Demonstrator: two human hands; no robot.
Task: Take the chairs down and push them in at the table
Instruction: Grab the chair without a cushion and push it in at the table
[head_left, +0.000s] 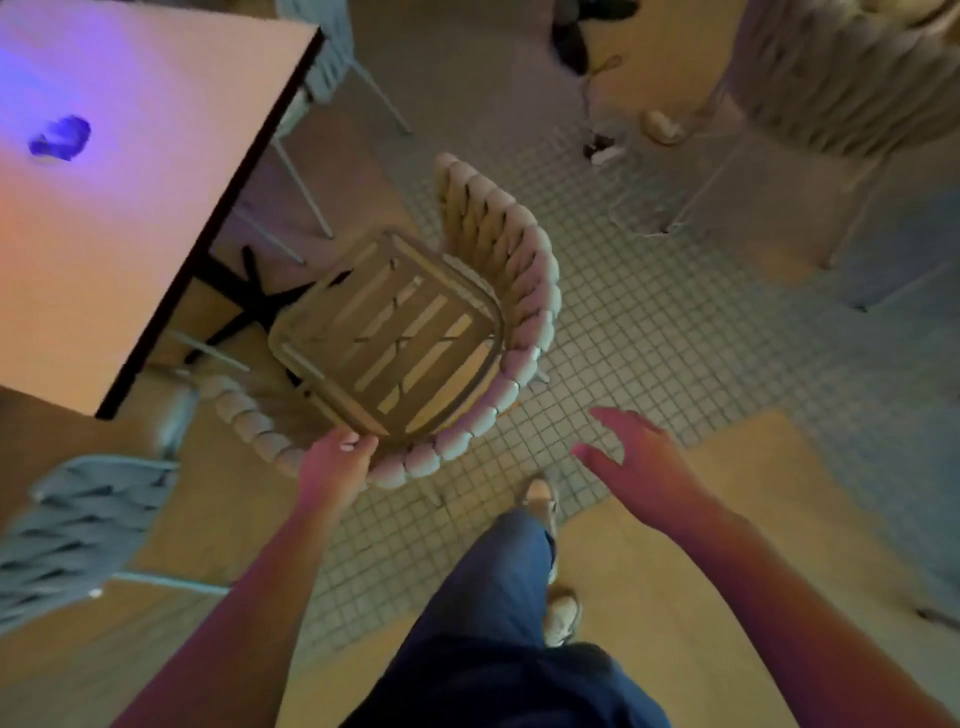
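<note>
Item: woven-back chair (415, 332). Stands upright on its legs on the floor, just beside the long edge of the table (119, 208), not yet under it. The slatted seat's open front faces up-left toward the table edge; the curved, rope-wrapped backrest wraps the near and right sides of the seat. The seat's long axis runs diagonally, from lower left to upper right, roughly parallel with the table edge. Some motion blur; leg contact with the floor is mostly hidden under the seat.

Left hand (335, 465): fingers curled over the near rim of the backrest, gripping it.

Right hand (631, 457): open, fingers spread and loosely bent, holding nothing, hovering just right of the backrest, apart from it.

Table: pale square top with a dark edge, lit with a violet patch (60, 137); a black cross-shaped base (249, 299) shows beneath.

Other seating: a blue-grey woven chair (78, 525) at lower left near the table corner; a pale chair (332, 57) at the table's far side; a larger woven chair (841, 78) at upper right, well apart.

Floor (649, 322): small square mosaic tiles bordered by plain tan areas. The person's dark blue trousers (493, 613) and light shoes (561, 613) stand on it.
</note>
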